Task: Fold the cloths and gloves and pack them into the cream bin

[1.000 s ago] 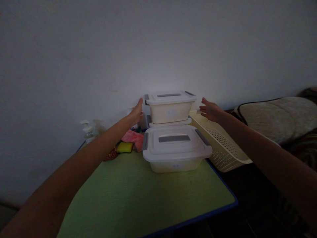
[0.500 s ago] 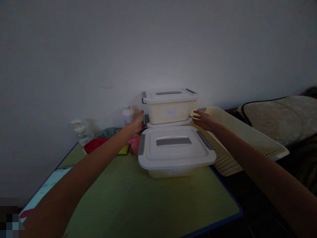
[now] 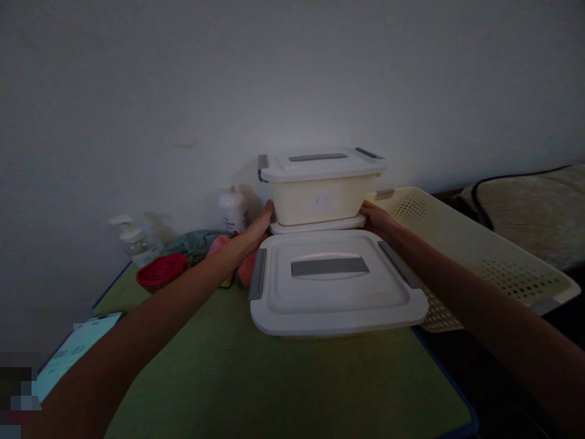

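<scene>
Two lidded storage boxes are stacked at the back of the table. The upper storage box (image 3: pixel 297 201) is cream with a white lid and grey clips. Beneath it, the lower storage box (image 3: pixel 320 226) shows only its white lid edge. My left hand (image 3: pixel 264 222) is closed against that lower box's left side, and my right hand (image 3: pixel 378 219) is closed against its right side; some fingers are hidden. In front, between my forearms, another storage box (image 3: pixel 331 305) with a white lid and grey handle hides much of the lower one.
Left of the boxes are a white bottle (image 3: pixel 234 210), a clear pump bottle (image 3: pixel 134 241), a red bowl-like item (image 3: pixel 162 271) and a grey-green cloth (image 3: pixel 194 244). A cream perforated basket (image 3: pixel 466 244) lies right of the green table (image 3: pixel 274 384), near a cushion (image 3: pixel 539 210). A wall stands behind.
Both hands have moved inward, from apart beside the stack to contact with the lower box's sides. The view has shifted closer, so the boxes look larger.
</scene>
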`<state>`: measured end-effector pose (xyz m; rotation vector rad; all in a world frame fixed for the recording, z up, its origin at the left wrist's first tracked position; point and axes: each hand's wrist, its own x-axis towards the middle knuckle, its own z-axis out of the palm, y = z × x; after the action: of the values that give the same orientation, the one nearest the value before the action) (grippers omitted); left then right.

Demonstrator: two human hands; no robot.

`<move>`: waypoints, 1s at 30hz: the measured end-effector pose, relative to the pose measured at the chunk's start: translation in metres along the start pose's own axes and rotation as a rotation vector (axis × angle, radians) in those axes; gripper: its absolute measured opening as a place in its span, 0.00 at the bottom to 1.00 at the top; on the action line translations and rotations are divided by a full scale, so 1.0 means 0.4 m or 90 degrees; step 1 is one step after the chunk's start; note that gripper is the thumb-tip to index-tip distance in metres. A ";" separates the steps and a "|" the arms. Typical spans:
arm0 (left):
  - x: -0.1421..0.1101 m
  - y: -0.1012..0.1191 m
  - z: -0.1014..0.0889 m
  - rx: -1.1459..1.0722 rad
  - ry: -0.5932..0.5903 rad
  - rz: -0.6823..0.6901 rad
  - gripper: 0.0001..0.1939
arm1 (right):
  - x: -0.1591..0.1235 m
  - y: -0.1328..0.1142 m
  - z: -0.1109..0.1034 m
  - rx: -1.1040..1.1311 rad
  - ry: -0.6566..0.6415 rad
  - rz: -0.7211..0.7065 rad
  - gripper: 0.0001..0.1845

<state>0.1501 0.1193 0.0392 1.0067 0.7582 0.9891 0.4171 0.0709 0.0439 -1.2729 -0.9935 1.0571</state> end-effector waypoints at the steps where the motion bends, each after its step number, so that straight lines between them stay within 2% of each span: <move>1: -0.003 -0.001 0.001 0.001 -0.002 0.003 0.23 | -0.001 -0.001 0.001 0.004 0.002 -0.002 0.13; 7: -0.027 0.013 0.025 0.009 -0.012 0.012 0.22 | -0.012 -0.012 0.010 0.032 0.010 -0.018 0.12; 13: -0.042 0.065 0.050 0.009 -0.046 -0.006 0.22 | -0.024 -0.050 0.004 0.047 0.005 -0.059 0.10; 16: -0.036 0.092 0.058 0.036 -0.026 0.006 0.21 | -0.028 -0.079 -0.004 0.050 -0.001 -0.074 0.11; 19: -0.032 0.117 0.068 0.061 -0.019 0.019 0.21 | -0.034 -0.112 -0.011 0.047 -0.006 -0.080 0.11; 25: -0.055 0.184 0.099 0.073 -0.073 0.043 0.21 | -0.070 -0.202 -0.013 -0.001 -0.030 -0.121 0.12; 30: -0.092 0.255 0.132 0.136 -0.115 0.071 0.21 | -0.118 -0.298 -0.005 -0.039 -0.035 -0.140 0.12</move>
<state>0.1507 0.0883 0.1560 1.3169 0.6726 0.9114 0.4142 0.0238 0.1633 -1.1586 -1.1877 0.9008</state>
